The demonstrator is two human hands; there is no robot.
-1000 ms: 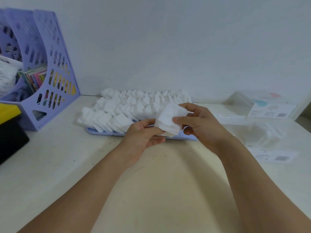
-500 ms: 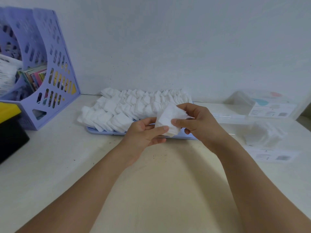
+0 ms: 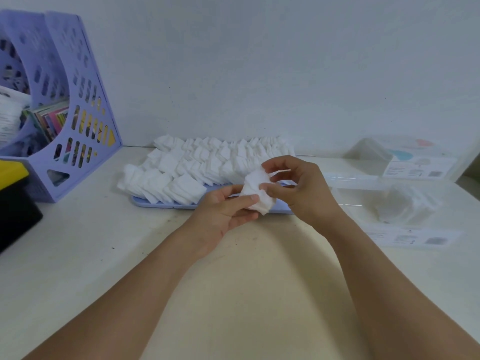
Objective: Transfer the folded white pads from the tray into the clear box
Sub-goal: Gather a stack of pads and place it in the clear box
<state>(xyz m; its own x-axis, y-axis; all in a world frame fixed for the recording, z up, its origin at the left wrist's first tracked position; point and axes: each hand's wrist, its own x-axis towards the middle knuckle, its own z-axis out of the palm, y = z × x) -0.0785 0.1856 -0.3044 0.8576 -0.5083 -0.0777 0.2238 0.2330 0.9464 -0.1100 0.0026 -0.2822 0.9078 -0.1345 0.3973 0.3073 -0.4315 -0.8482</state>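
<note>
A small stack of folded white pads (image 3: 255, 190) is held between both hands just in front of the lilac tray (image 3: 166, 204). My left hand (image 3: 223, 213) grips the stack from below, thumb on top. My right hand (image 3: 301, 188) pinches its right side with thumb and fingers. Many more folded pads (image 3: 202, 165) lie in overlapping rows on the tray. The clear box (image 3: 384, 203) sits open on the table to the right, with several white pads inside.
A lilac magazine rack (image 3: 65, 107) with booklets stands at the far left by the wall. A yellow and black case (image 3: 13, 198) is at the left edge. The clear lid (image 3: 405, 158) with labels leans behind the box.
The pads in my hands have been squeezed into a tighter bundle and lowered slightly. My right fingers have shifted on its right edge.
</note>
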